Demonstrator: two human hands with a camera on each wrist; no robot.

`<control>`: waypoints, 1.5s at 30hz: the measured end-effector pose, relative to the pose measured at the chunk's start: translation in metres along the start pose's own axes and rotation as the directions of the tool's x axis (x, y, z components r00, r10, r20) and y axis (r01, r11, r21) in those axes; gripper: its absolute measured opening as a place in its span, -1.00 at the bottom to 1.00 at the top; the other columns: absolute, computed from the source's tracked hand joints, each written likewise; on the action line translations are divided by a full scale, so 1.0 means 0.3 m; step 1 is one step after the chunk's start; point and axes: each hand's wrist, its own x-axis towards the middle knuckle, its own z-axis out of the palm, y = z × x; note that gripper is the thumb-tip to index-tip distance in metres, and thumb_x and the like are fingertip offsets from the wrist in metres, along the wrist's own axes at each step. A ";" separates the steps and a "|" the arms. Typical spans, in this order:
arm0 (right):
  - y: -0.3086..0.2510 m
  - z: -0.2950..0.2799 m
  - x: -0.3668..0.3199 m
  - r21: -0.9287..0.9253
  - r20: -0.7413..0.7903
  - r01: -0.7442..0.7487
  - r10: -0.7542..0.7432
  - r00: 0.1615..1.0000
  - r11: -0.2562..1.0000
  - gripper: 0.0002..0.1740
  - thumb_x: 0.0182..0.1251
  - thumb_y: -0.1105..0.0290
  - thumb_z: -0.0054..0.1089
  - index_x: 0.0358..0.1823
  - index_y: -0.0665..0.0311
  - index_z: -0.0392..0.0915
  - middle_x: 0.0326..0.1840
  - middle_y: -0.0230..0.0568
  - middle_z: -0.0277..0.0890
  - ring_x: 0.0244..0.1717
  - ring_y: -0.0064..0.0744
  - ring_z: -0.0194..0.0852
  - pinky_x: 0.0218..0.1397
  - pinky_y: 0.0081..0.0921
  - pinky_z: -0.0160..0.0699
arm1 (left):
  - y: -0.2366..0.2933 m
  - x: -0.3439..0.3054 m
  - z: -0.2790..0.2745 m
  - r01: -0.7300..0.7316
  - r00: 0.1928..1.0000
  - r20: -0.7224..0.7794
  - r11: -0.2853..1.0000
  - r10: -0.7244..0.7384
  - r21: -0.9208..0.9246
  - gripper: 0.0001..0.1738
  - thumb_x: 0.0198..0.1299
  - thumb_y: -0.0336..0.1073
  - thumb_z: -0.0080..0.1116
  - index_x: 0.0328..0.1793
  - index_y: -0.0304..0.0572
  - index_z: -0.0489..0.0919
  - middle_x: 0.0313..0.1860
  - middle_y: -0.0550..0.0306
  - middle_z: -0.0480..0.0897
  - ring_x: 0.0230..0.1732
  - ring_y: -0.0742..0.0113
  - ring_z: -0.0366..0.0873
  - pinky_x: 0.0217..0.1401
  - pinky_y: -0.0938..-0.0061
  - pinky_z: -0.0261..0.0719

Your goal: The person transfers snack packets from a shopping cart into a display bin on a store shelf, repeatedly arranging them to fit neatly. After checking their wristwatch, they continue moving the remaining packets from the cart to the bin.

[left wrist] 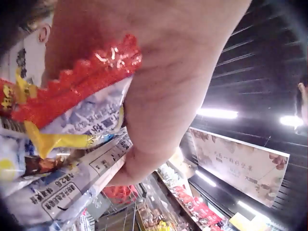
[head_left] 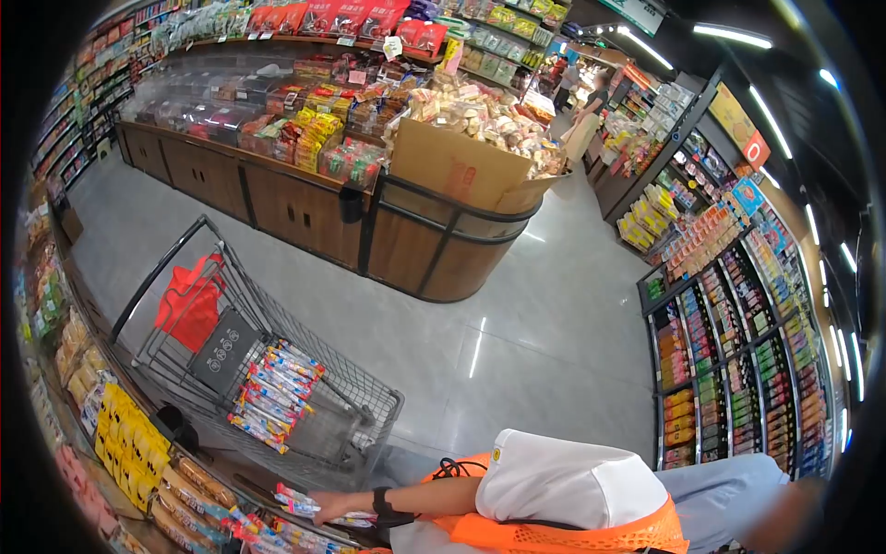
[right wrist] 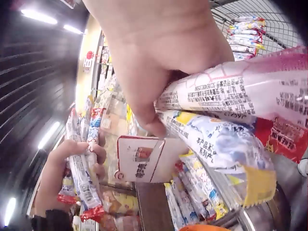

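Closed grip, head view: right hand [head_left: 330, 506] holds slim white-blue-red plastic packets [head_left: 293, 499] beside grey wire cart [head_left: 220, 355], glossy grey shop floor [head_left: 443, 369]. Left wrist: left hand [left wrist: 149, 72] clasps similar wrapped sticks [left wrist: 67, 190], long axes slanting up-right. Right wrist: right-hand packets point rightward.

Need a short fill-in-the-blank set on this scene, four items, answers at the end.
1. Of the left hand and the right hand, ____ hold slim packets.
2. In the head view, a stack of similar packets lies in the shopping ____.
3. The vest is coloured ____.
4. The wrist strap in the head view is coloured ____.

Missing words: both; cart; orange; black.
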 end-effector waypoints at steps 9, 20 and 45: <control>-0.137 0.054 -0.164 -0.155 0.162 0.056 -0.031 0.986 0.986 0.05 -0.10 0.12 0.47 0.41 0.50 0.20 0.13 0.29 0.55 0.21 0.06 0.55 0.21 -0.21 0.53 | 0.014 -0.126 -0.108 0.204 0.976 -0.039 0.961 -0.215 -0.186 0.11 0.09 -0.27 0.46 0.69 -0.17 0.02 0.49 -0.14 0.35 0.34 0.03 0.42 0.26 0.19 0.48; -0.079 0.104 -0.143 0.021 0.131 0.192 -0.194 0.972 0.981 0.14 -0.03 0.12 0.52 0.46 0.61 0.06 -0.09 0.13 0.65 -0.18 -0.17 0.69 -0.22 -0.30 0.62 | -0.049 -0.282 -0.084 0.352 0.933 0.025 0.891 -0.360 -0.288 0.11 0.08 -0.25 0.46 0.69 -0.15 0.02 0.48 -0.14 0.35 0.31 0.03 0.44 0.19 0.20 0.51; -0.066 0.222 -0.308 -0.276 0.272 -0.013 0.091 0.958 0.961 0.08 -0.13 0.10 0.46 0.41 0.52 0.19 0.11 0.29 0.59 0.19 0.06 0.60 0.18 -0.23 0.57 | -0.280 -0.398 -0.221 0.604 0.779 0.065 0.718 -0.624 -0.346 0.12 0.08 -0.20 0.47 0.70 -0.10 0.03 0.48 -0.12 0.36 0.24 0.05 0.49 0.04 0.22 0.58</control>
